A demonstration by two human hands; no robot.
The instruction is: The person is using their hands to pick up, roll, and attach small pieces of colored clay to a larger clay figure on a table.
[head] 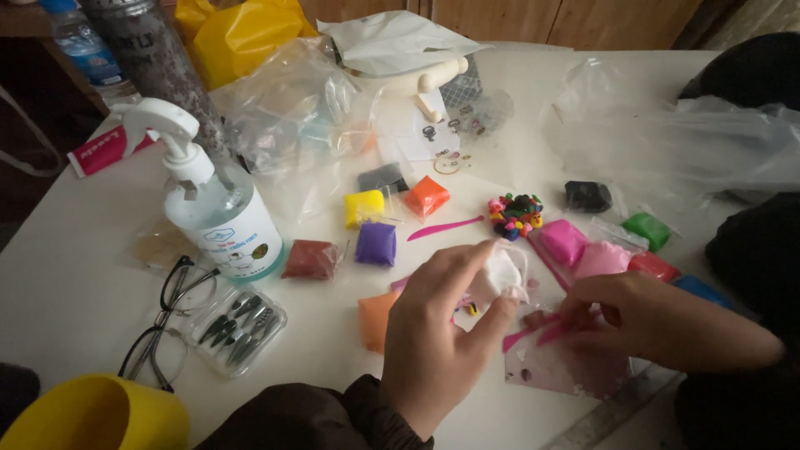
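My left hand (442, 329) pinches a lump of white clay (502, 271) between thumb and fingers, just above the white table (75, 283). My right hand (642, 321) rests low on a clear plastic sheet (567, 367) smeared with pink, its fingers closed on a thin pink modelling tool (533, 333). Wrapped clay blocks lie around: yellow (364, 207), purple (376, 243), orange-red (427, 196), brown (309, 259), pink (563, 241), green (647, 229), black (587, 196). A cluster of small coloured clay pieces (516, 215) sits beyond my hands.
A spray bottle (212, 204) stands at the left, with glasses (171, 321) and a clear case of tool tips (237, 327) in front of it. A yellow cup (92, 414) is at the bottom left. Plastic bags (292, 108) crowd the far side. A pink stick tool (444, 227) lies mid-table.
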